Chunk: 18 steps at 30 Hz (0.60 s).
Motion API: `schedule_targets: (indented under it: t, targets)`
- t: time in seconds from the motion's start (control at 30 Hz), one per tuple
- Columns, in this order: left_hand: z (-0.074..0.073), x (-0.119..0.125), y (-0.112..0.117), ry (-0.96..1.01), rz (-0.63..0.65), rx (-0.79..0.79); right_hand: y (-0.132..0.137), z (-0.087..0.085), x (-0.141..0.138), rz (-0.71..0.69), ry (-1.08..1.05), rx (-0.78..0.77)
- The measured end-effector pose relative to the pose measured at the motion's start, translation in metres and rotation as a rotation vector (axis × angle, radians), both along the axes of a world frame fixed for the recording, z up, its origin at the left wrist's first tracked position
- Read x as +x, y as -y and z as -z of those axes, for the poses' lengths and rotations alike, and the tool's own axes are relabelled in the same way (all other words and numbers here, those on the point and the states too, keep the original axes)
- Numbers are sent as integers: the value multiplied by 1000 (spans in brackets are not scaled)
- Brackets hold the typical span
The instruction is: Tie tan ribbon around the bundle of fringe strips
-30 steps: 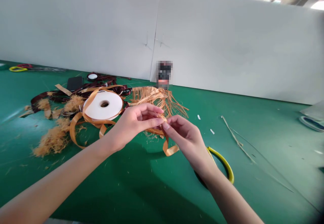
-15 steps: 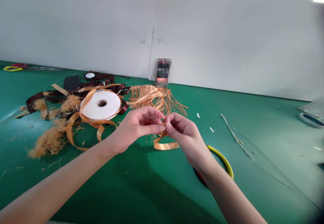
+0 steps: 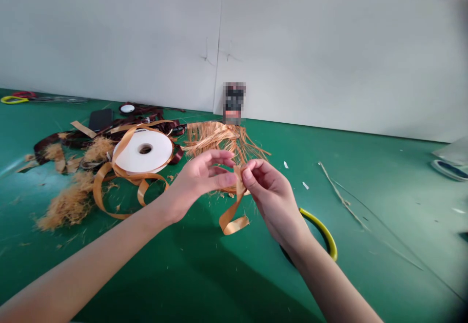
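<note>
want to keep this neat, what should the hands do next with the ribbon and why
Probably close the left hand on the upper end of the ribbon to steady it: the right hand pinches that end, the left hand's thumb and index stand apart, and the lower end hangs curled.

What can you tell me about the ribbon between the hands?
The ribbon is a narrow, flat, tan-gold strip with a satiny sheen. The right hand pinches it near its upper end; the left hand is close beside it, contact unclear. Below, it hangs slanting and curls up into an open loop. Whether the curl touches the green table cannot be told.
</note>
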<state>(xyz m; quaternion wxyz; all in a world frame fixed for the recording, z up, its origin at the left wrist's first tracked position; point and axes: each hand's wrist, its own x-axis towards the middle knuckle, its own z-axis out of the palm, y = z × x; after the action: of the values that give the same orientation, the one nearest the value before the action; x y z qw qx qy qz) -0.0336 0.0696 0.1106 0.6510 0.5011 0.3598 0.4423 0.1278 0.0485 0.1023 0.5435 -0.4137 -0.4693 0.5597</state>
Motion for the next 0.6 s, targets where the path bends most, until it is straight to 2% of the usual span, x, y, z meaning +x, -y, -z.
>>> schedule_targets:
  t: [0.2, 0.4, 0.6]
  targets:
    - [-7, 7, 8, -95, -5, 47, -2, -5, 3, -6, -15, -5]
    - [-12, 6, 5, -98, 3, -10, -11, -30, 13, -47, 13, 15]
    - [-12, 7, -2, -84, 3, -7, -24, -51, 19, -146, 171, 13]
